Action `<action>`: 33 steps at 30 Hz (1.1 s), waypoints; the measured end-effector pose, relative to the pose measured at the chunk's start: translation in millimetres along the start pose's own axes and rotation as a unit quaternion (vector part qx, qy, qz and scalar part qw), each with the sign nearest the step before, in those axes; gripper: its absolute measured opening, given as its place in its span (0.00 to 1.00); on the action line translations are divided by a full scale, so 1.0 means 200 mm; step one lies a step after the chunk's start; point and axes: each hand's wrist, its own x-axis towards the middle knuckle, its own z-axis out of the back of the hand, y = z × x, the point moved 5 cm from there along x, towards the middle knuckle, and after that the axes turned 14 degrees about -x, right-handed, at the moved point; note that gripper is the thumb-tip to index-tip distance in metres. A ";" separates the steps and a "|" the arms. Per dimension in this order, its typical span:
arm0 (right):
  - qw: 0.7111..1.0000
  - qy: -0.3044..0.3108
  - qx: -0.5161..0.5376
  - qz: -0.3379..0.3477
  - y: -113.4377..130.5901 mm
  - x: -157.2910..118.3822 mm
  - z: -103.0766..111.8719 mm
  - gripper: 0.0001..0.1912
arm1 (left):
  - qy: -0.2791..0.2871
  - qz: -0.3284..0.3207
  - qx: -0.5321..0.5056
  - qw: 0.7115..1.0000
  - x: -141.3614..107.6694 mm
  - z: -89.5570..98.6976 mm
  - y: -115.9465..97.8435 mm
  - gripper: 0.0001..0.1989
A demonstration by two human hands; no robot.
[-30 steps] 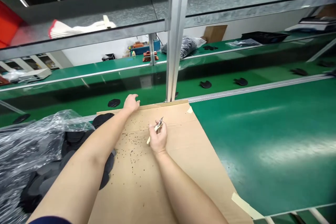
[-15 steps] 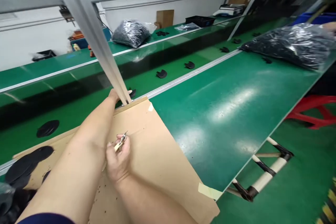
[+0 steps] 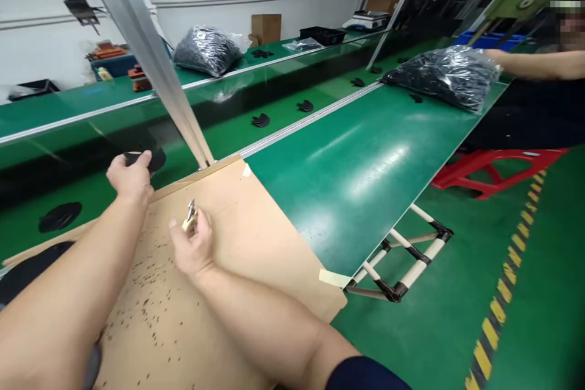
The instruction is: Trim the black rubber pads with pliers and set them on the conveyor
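Over the near edge of the green belt, my left hand (image 3: 130, 178) pinches a flat black rounded piece (image 3: 155, 159) between thumb and fingers. My right hand (image 3: 194, 244) is closed around small nippers (image 3: 190, 212) with pale handles, their metal tip pointing up and away. It hovers over the cardboard sheet (image 3: 256, 244), which is strewn with tiny black scraps (image 3: 153, 301). Another black round piece (image 3: 60, 217) lies on the belt to the left. More black discs (image 3: 27, 268) rest at the cardboard's left, partly hidden by my left forearm.
Several black pieces (image 3: 305, 106) lie along the belt (image 3: 228, 134). A metal post (image 3: 150, 67) rises by the cardboard's far edge. At the right, a co-worker's arm (image 3: 539, 65) reaches to a filled plastic bag (image 3: 450, 76). A red stool (image 3: 498, 170) stands below.
My left hand has come back from behind the post, moving left with a black piece in it. My right hand still holds the nippers. The view has swung to the right.
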 end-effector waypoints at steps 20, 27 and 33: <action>0.836 0.242 -0.246 0.427 0.20 -0.25 -0.01 0.21 | 0.002 0.191 -0.261 0.946 -0.78 1.04 -0.09 0.27; 0.758 0.245 -0.326 0.509 0.19 -0.29 -0.04 0.20 | 0.039 0.221 -0.307 0.925 -0.79 1.00 -0.06 0.27; 0.744 0.234 -0.339 0.526 0.19 -0.30 -0.05 0.19 | 0.038 0.222 -0.311 0.923 -0.80 1.00 -0.05 0.27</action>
